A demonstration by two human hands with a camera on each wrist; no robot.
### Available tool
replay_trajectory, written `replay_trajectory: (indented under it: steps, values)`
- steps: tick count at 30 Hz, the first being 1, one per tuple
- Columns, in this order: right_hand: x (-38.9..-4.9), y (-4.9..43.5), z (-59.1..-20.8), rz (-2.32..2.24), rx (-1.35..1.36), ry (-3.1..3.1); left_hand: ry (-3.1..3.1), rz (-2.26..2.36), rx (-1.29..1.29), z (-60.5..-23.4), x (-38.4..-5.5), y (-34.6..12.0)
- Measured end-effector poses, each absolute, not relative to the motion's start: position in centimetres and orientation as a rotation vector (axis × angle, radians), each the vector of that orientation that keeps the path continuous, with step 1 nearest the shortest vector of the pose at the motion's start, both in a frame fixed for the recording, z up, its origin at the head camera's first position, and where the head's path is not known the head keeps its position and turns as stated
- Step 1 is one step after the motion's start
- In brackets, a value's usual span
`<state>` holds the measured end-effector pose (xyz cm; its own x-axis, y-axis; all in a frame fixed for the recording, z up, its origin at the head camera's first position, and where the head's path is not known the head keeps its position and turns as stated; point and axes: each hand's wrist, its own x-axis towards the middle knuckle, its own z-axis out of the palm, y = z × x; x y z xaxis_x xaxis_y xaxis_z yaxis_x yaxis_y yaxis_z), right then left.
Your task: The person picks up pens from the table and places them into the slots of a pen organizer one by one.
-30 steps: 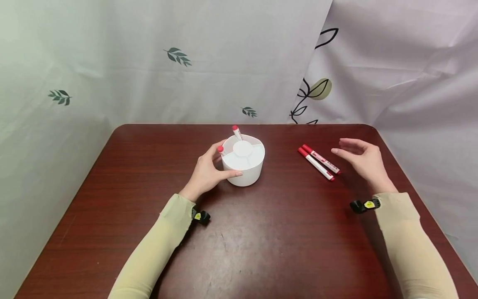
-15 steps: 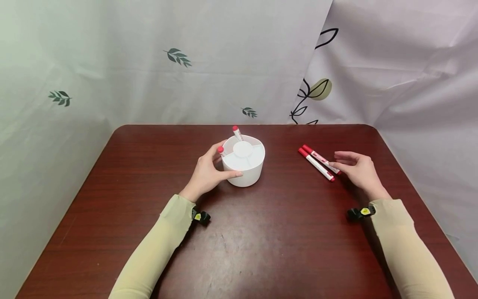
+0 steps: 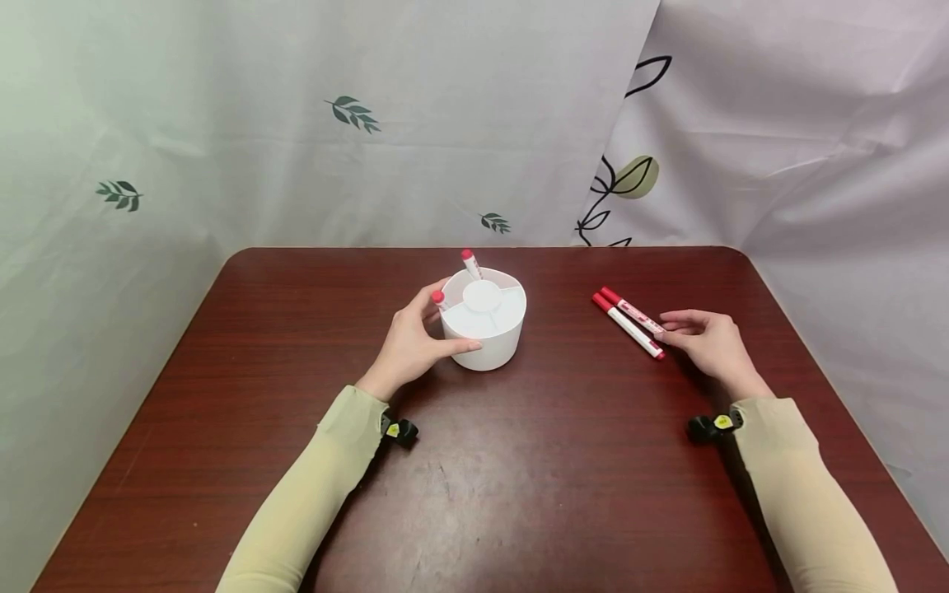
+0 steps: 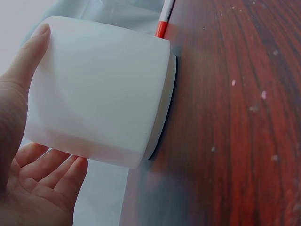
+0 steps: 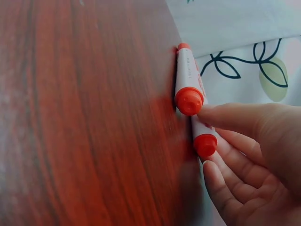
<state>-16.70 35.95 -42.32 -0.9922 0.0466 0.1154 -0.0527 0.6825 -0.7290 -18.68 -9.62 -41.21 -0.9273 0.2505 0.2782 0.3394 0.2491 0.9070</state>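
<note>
My left hand holds a white round pen organizer from its left side, thumb across the front and fingers behind. Its top is divided into compartments around a round centre. Two red-capped markers stand in it, one at the back and one at the left. On the right of the table, two more red-and-white markers lie side by side. My right hand pinches the near end of the right-hand marker between thumb and fingers; the left-hand marker lies right against the thumb.
Everything stands on a dark red-brown wooden table. A pale curtain with leaf prints hangs behind the table's far edge and along the sides.
My right hand has come down and left onto the near end of the right-hand marker, its thumb and fingers drawing together. The left hand and the organizer stay in place.
</note>
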Motion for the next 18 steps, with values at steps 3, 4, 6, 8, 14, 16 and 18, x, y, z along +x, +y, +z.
replay_trajectory:
  steps: [3,4,6,8,14,16,18]
  values:
    - [-16.71,36.01,-42.31,1.18,-0.013,-2.786,-2.418,-1.786,-0.58,-41.38,-18.82,-9.69]
    - [-16.73,36.01,-42.33,1.172,-0.017,-2.795,-2.418,-1.782,-0.582,-41.44,-18.85,-9.73]
    - [-16.73,36.03,-42.32,1.164,-0.028,-2.814,-2.417,-1.78,-0.588,-41.45,-18.87,-9.76]
    - [-16.72,36.04,-42.26,1.152,-0.038,-2.832,-2.418,-1.774,-0.591,-41.45,-18.89,-9.77]
    - [-16.68,35.94,-42.14,1.1,-0.045,-2.85,-2.419,-1.75,-0.598,-41.51,-18.96,-9.8]
    - [-16.67,35.88,-42.19,1.094,-0.048,-2.846,-2.418,-1.745,-0.599,-41.54,-18.98,-9.81]
    - [-16.68,35.83,-42.28,1.093,-0.048,-2.837,-2.416,-1.748,-0.602,-41.56,-18.99,-9.85]
